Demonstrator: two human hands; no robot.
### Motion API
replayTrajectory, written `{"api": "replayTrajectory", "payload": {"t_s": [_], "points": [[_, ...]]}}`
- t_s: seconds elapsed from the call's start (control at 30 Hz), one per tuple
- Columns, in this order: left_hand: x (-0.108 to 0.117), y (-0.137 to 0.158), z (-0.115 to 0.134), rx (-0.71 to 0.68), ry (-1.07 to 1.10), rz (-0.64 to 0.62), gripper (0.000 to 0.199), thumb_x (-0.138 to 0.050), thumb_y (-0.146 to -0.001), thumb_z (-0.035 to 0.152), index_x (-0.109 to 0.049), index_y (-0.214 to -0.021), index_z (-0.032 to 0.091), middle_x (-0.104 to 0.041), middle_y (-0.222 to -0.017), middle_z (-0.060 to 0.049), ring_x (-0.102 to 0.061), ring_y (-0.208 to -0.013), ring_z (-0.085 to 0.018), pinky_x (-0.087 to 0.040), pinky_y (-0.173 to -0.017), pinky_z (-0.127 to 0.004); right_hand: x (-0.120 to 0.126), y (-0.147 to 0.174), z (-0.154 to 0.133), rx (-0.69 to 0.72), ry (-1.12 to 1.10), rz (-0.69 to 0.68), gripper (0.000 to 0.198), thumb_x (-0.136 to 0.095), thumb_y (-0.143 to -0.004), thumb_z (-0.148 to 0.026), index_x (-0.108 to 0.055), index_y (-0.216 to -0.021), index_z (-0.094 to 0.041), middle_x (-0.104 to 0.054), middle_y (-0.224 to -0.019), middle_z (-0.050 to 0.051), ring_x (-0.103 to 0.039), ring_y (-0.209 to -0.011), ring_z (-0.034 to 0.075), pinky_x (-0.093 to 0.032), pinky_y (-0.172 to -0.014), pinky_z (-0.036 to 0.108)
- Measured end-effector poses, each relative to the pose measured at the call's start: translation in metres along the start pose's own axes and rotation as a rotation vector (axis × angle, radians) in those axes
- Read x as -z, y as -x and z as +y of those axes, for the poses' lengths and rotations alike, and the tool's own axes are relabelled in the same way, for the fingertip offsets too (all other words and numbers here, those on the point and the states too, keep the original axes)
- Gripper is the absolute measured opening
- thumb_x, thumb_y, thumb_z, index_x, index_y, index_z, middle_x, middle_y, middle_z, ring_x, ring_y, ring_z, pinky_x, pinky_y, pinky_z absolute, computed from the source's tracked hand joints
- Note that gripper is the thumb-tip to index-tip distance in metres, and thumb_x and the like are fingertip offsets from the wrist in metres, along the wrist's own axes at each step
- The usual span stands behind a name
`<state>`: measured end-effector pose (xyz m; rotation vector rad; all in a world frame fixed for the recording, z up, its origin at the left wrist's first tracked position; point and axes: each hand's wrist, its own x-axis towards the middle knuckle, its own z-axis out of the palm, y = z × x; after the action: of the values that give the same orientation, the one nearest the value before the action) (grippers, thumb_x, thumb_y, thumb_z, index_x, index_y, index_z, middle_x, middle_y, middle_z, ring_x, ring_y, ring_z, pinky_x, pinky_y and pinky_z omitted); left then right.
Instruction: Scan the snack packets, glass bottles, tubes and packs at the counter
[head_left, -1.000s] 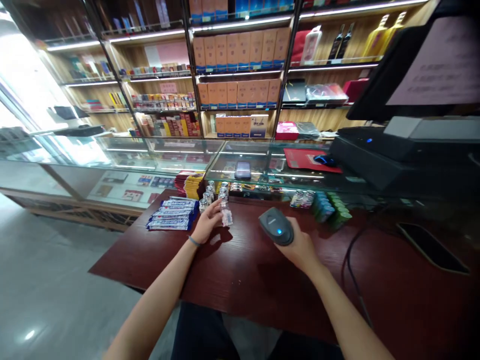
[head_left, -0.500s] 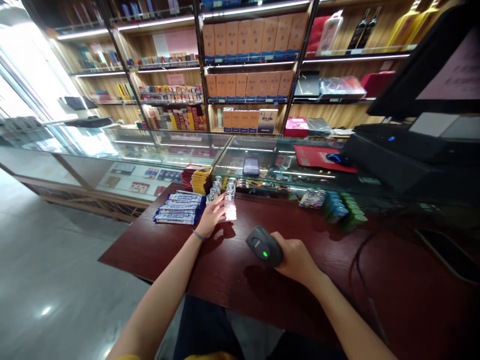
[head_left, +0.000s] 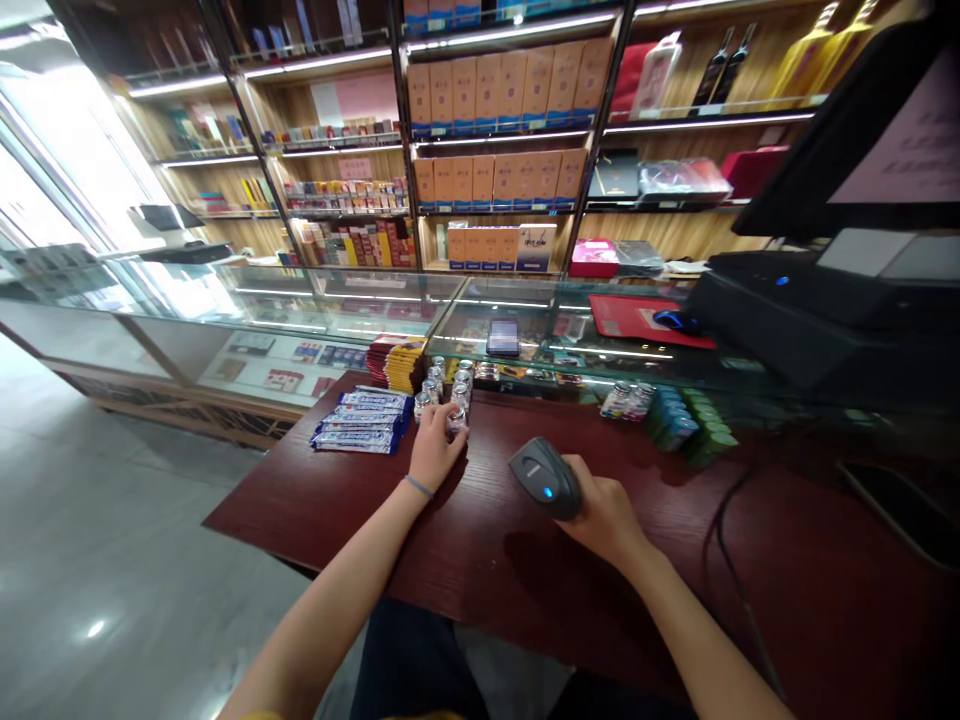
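My left hand (head_left: 437,446) has its fingers closed round a small clear bottle (head_left: 456,420) with a silvery cap, at the near end of a group of similar bottles (head_left: 436,372) on the dark red-brown table. In my right hand (head_left: 606,508) is a black barcode scanner (head_left: 546,474), held above the table with a blue light on its top. Left of the bottles lie blue-and-white wrapped bars (head_left: 358,422) in a spread pile. Behind them stands a row of red and yellow packets (head_left: 396,364).
To the right stand a few small bottles (head_left: 627,400), blue packs (head_left: 671,416) and green packs (head_left: 708,428). A cable (head_left: 721,540) and a phone (head_left: 896,510) lie further right. Beyond the table is a glass counter (head_left: 420,300) with a small screen device (head_left: 502,336) and a mouse (head_left: 675,320).
My left hand has lowered the bottle to the near end of the bottle rows. The bright light on the bottle is gone. The scanner has shifted slightly right and its light turned from green to blue.
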<state>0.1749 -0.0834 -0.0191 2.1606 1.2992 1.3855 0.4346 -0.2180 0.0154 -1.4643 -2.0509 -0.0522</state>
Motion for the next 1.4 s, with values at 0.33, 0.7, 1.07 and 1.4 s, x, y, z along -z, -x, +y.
{"api": "replayTrajectory", "payload": {"t_s": [0.33, 0.7, 1.07, 1.4], "points": [[-0.009, -0.005, -0.008, 0.011, -0.175, -0.024, 0.043, -0.066, -0.086, 0.019, -0.055, -0.127, 0.023, -0.052, -0.118, -0.009, -0.058, -0.110, -0.024, -0.051, -0.098, -0.039, 0.002, 0.000, -0.001, -0.019, 0.009, 0.039, 0.037, -0.059, -0.077, -0.027, -0.045, -0.111, -0.023, -0.070, -0.069, 0.000, -0.072, -0.059, 0.026, -0.041, -0.051, 0.027], [-0.012, -0.008, -0.008, 0.013, -0.193, -0.044, 0.049, -0.063, -0.086, 0.016, -0.051, -0.132, 0.022, -0.051, -0.121, -0.011, -0.059, -0.109, -0.024, -0.052, -0.097, -0.039, 0.004, -0.001, 0.000, -0.009, 0.020, 0.046, 0.036, -0.057, -0.076, -0.026, -0.046, -0.110, -0.022, -0.069, -0.065, -0.001, -0.071, -0.056, 0.025, -0.041, -0.049, 0.027], [-0.013, -0.008, -0.008, 0.012, -0.195, -0.069, 0.052, -0.061, -0.087, 0.014, -0.048, -0.136, 0.021, -0.048, -0.126, -0.013, -0.056, -0.115, -0.026, -0.050, -0.099, -0.040, 0.003, -0.002, -0.001, -0.019, 0.013, 0.052, 0.036, -0.058, -0.076, -0.025, -0.046, -0.110, -0.022, -0.070, -0.068, 0.000, -0.072, -0.058, 0.025, -0.041, -0.050, 0.027], [-0.013, -0.007, -0.009, -0.012, -0.188, -0.061, 0.058, -0.061, -0.086, 0.014, -0.044, -0.141, 0.022, -0.048, -0.128, -0.014, -0.055, -0.120, -0.027, -0.049, -0.102, -0.043, 0.002, 0.000, 0.001, -0.070, 0.013, 0.038, 0.038, -0.060, -0.073, -0.026, -0.045, -0.108, -0.025, -0.070, -0.067, 0.000, -0.072, -0.060, 0.027, -0.040, -0.052, 0.027]]}}
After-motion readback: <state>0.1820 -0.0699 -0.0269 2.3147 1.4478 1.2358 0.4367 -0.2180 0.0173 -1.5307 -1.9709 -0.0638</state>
